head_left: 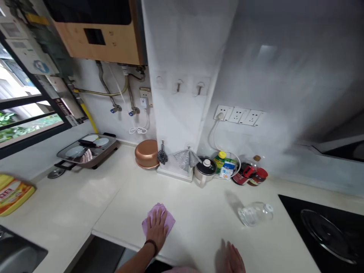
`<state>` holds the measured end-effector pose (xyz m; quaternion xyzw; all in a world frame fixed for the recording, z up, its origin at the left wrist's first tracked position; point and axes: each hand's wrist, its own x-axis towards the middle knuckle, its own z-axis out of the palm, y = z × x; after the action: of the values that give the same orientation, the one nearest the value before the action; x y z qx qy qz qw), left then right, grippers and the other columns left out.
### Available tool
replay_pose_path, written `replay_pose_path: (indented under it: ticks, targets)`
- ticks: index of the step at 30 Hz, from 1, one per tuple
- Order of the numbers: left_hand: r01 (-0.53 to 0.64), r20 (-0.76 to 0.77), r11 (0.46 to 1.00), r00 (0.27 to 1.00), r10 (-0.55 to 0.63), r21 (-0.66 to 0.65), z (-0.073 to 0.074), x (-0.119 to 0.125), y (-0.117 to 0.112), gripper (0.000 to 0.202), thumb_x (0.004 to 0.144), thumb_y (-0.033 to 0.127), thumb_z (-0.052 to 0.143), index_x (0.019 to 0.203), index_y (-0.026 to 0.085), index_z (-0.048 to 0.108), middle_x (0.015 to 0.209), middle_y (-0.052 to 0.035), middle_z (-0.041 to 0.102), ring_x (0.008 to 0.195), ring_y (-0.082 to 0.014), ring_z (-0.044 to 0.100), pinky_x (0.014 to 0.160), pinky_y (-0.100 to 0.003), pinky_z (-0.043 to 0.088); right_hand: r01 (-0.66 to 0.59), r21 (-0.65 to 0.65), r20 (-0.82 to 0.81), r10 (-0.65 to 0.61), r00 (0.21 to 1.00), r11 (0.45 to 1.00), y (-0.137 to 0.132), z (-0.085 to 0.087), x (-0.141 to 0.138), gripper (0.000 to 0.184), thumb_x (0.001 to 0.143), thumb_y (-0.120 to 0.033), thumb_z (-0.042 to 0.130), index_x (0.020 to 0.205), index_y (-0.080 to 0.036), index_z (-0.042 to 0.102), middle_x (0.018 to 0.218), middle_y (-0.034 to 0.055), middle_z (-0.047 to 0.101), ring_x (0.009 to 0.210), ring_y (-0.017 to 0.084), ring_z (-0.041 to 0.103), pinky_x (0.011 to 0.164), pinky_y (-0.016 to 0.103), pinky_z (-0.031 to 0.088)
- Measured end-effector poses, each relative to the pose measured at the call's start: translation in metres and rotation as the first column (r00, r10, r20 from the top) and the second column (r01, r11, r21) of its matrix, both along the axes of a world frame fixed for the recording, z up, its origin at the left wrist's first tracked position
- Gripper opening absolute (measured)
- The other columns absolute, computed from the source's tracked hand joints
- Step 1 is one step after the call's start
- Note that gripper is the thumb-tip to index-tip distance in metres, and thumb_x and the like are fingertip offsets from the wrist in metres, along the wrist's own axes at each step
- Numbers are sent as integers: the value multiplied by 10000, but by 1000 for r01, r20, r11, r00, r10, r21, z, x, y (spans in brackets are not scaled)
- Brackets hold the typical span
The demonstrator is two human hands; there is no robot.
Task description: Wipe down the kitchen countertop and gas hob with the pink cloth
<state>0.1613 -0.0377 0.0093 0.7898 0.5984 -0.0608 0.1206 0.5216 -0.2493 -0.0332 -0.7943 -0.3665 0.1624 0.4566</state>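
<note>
My left hand (156, 229) lies flat on a purple cloth (170, 222), pressing it against the pale countertop (196, 212). Its fingers are stretched out and slightly apart; a dark bracelet circles the wrist. Low in the view, my right hand (235, 259) hovers over or rests on the counter, its fingers extended and holding nothing that I can see; the frame cuts off its lower part. Above and to the right of it, a clear glass jar or bottle (255, 214) with a white lid stands near the hob.
Along the wall are a copper-coloured pot (147, 153), a lidded saucepan (204, 170) and several seasoning packs and jars (241, 176). A black hob (309, 223) with a glass lid occupies the right. At left are an electric pan (93, 155), a yellow bottle (14, 193) and a sink (19, 254).
</note>
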Motion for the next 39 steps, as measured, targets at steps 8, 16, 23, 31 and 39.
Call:
replay_pose_path:
  ticks: [8,16,23,31,39]
  targets:
    - [-97,-142,995,985,100,29,2,35,-53,643,998,333,280,1638,273,272,1745,-69,118,1610,-341,47,1258,-617,-11,205,-73,-100,-212,972,976,-27,6,50,867,733,-698,626,1501,-320,487,1541,91,537,1440,414,461,1216,555,383]
    - [-66,-144,997,987,70,36,4,60,-33,640,1012,345,252,1645,253,257,1748,-102,104,1610,-344,27,1259,-613,5,394,8,-190,-386,903,919,2,25,108,1142,632,-699,771,1605,-337,297,1668,88,359,1505,421,351,1201,564,373]
    - [-39,-136,999,990,43,29,-6,62,-19,641,1016,360,245,1648,256,256,1751,-97,131,1610,-343,51,1257,-612,34,418,75,-228,-393,891,905,61,67,134,1284,548,-683,824,1607,-210,273,1604,151,422,1445,424,409,1222,499,318]
    - [-31,-159,999,987,32,5,-2,64,-17,645,1018,377,273,1651,258,240,1751,-99,132,1611,-341,37,1254,-604,46,458,109,-234,-425,874,882,99,84,147,1124,572,-616,829,1505,-170,388,1405,160,593,1219,348,586,1096,446,428]
    - [-6,-162,1000,987,8,17,0,66,-6,633,1019,343,266,1646,256,256,1753,-84,134,1611,-338,35,1253,-606,38,413,105,-429,-334,839,904,89,98,126,907,582,-577,848,1331,-151,565,1150,110,709,1048,294,651,963,412,515]
